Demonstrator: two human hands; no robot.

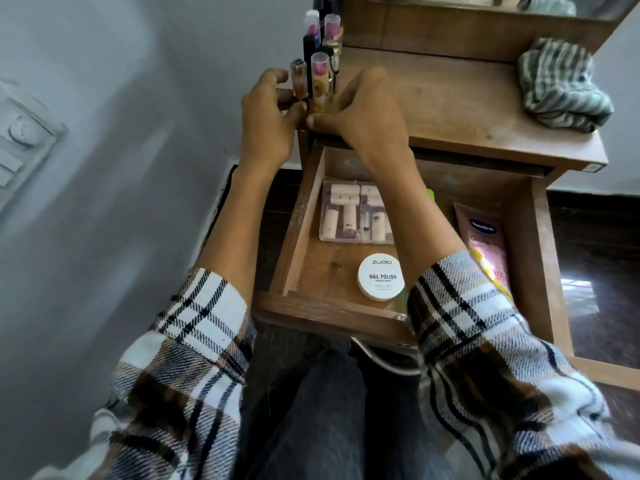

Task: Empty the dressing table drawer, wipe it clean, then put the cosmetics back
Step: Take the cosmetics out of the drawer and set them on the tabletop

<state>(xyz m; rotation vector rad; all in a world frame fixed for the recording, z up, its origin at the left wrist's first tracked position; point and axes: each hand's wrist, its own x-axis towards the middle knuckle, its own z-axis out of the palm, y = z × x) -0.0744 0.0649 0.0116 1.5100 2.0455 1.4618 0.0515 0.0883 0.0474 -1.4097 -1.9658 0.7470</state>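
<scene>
Her left hand (pixel 268 119) pinches the foot of an amber clear-capped tube (pixel 300 79), while the right hand (pixel 363 119), fingers curled, steadies the floral one (pixel 319 83) just beside it at three o'clock, both upright on the tabletop's (pixel 450 109) left edge. I'd say she's mid-emptying: the wooden drawer (pixel 311 230), six o'clock of her hands, holds a round white nail-polish wipes tub (pixel 381 277), a clear box of cream tubes (pixel 353 213) and a soft pink Vaseline tube (pixel 485 237), so lifting those comes next, then the crumpled striped cloth (pixel 561 84).

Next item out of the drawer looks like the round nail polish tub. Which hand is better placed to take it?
Probably the right hand: its arm already crosses the open drawer above the tub; the left hand sits outside the drawer's left wall.
</scene>
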